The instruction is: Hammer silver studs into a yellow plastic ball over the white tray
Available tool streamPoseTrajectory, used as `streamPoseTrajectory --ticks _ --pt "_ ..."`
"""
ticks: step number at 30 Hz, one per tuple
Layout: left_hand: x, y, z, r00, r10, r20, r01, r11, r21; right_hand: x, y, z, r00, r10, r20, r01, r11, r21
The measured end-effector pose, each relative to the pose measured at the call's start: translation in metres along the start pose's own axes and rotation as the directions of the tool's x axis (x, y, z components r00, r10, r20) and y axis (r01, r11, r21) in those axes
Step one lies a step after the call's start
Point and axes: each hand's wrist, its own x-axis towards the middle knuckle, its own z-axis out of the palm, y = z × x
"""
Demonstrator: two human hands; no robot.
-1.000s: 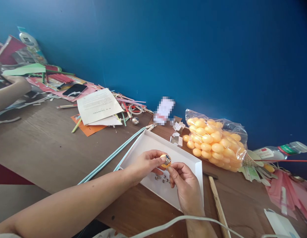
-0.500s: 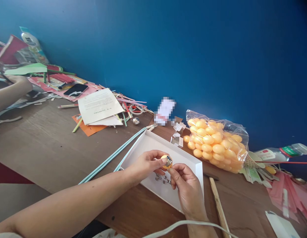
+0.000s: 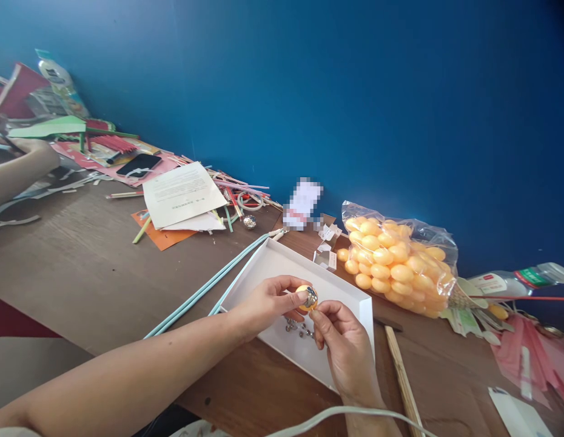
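Observation:
My left hand pinches a small orange ball that carries a shiny metal cap, holding it above a shallow white box. My right hand is closed with its fingertips pressed against the same ball from the right. Several small silver metal pieces lie in the box just under both hands.
A clear bag of orange balls lies right of the box. Two pale blue strips, a wooden stick and a white cable lie near. Papers, straws and a phone clutter the left. Another person's arm rests far left.
Both hands stay on the ball with only tiny finger shifts; the metal cap has turned slightly toward me.

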Motion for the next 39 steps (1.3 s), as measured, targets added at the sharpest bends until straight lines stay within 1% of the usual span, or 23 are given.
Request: streamPoseTrajectory --ticks 10,17,31,39 --pt "-0.0013 0.004 0.0023 1.0 -0.014 -0.001 0.014 1.0 0.01 0.0003 -0.0011 -0.0005 1.0 0.0 0.009 0.0 1.0 -0.003" --pt "-0.0013 0.0054 0.0034 1.0 -0.007 -0.004 0.008 1.0 0.01 0.0009 -0.0008 -0.0015 1.0 0.016 0.024 -0.017 1.0 0.024" --pt "-0.0025 0.0046 0.0053 0.998 0.053 -0.023 -0.053 0.999 0.013 0.0015 0.0009 -0.0028 0.999 -0.002 0.048 -0.001 0.999 0.048" --pt "-0.0022 0.0014 0.0051 0.997 0.066 -0.026 -0.065 0.997 0.029 0.0006 -0.0046 0.0021 0.999 0.026 0.033 -0.028 0.997 0.072"
